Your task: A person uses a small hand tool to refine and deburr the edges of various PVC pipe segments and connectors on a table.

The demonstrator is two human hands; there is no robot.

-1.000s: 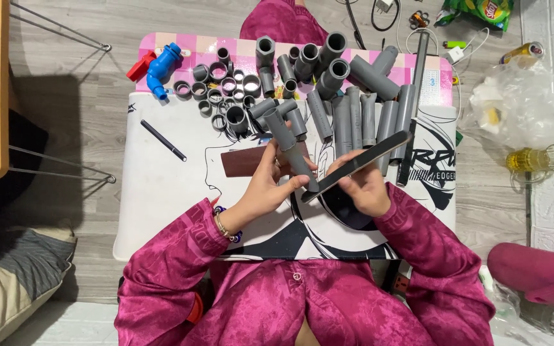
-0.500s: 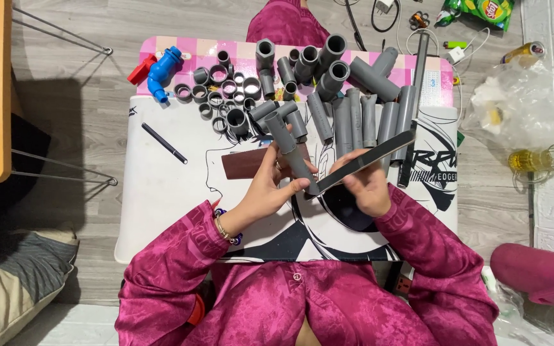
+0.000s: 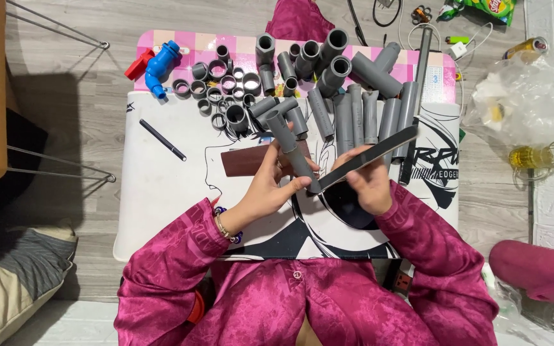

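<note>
My left hand (image 3: 270,186) grips a short grey plastic pipe (image 3: 290,148) that points up and to the left over the white printed mat (image 3: 161,192). My right hand (image 3: 370,182) holds a long flat dark file (image 3: 373,156), slanted up to the right. The file's lower end rests against the near end of the pipe. A brown sheet of sandpaper (image 3: 242,160) lies on the mat just left of my left hand.
Several grey pipes and fittings (image 3: 347,96) and short rings (image 3: 219,86) lie across the far side of the mat. A blue and red valve (image 3: 155,64) sits at the far left corner, a black pen (image 3: 161,139) below it. A glass mug (image 3: 537,157) stands on the floor at right.
The file's tip has slid slightly along the pipe's end. Both hands stay in nearly the same place.
</note>
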